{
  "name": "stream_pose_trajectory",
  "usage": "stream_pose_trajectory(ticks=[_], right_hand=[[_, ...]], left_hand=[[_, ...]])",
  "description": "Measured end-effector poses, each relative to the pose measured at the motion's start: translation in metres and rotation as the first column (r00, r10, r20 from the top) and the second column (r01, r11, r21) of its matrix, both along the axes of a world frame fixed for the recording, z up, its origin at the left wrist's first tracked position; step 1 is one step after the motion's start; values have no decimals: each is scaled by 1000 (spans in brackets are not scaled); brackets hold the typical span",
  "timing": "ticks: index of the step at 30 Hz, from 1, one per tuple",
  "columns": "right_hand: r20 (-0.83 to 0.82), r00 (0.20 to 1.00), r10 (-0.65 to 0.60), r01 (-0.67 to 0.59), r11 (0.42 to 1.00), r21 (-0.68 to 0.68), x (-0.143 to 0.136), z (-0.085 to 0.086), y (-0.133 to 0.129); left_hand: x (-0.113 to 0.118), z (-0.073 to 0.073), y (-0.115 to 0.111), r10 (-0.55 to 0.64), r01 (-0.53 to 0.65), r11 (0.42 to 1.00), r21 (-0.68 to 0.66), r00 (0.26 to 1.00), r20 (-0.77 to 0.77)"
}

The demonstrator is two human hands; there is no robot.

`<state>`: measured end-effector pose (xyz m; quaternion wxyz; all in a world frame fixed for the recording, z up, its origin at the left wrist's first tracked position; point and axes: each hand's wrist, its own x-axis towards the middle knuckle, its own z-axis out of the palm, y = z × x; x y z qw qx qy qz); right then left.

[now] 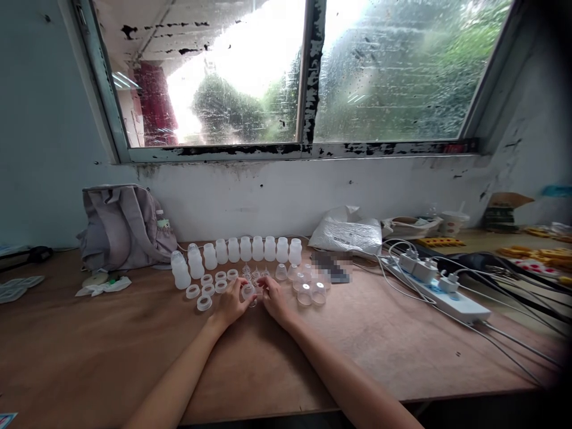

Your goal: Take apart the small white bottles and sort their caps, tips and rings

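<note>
My left hand is closed round a translucent screw ring of a baby bottle, just above the table. My right hand is close beside it, its fingers bent together by some clear bottle nipples; what its fingertips hold is too small to make out. Several white baby bottles stand in a curved row behind my hands. More loose screw rings lie left of my left hand. Clear domed caps are grouped to the right of my right hand.
A grey backpack rests against the wall at the left, with a crumpled white tissue before it. Toward the right are a silver plastic bag, a white power strip and trailing cables. The wooden table's front edge is near me.
</note>
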<state>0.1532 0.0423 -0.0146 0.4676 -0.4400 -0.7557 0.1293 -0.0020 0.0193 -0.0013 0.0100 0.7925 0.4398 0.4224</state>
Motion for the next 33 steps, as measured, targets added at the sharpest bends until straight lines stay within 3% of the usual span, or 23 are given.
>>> stream_pose_trajectory(ticks=[6,10,15,18,22,24,26,28,31,33], right_hand=[[-13,998,-63,63,998,25,-1,-1,2],[7,998,-56,56,998,24,-2,-1,2],[4,999,-33,33,999,17,-1,1,0],[-6,999,50,-50,999,9,0,6,-5],[15,977,213,-213,976,39,-2,14,-16],[16,979,204,-205,977,51,-5,14,-18],[0,990,144,-144,989,43,-8,11,-17],[-23,997,73,-73,997,29,-8,7,-14],[-49,999,6,-5,1000,29,-6,4,-8],[-64,998,-29,30,999,25,-4,4,-6]], left_hand=[[-1,-4,0,-71,50,991,-126,983,-169],[-1,-4,0,-77,52,987,-155,983,-164],[2,-1,2,-85,84,983,-160,996,-2],[4,-2,6,-72,123,966,-226,972,223],[8,-5,10,-15,294,892,-344,779,627],[11,-6,9,1,412,829,-378,675,738],[14,-7,7,20,487,769,-414,630,777],[18,-9,6,58,484,754,-445,626,778],[21,-11,5,87,397,810,-431,645,759],[21,-10,4,48,374,835,-404,682,730]])
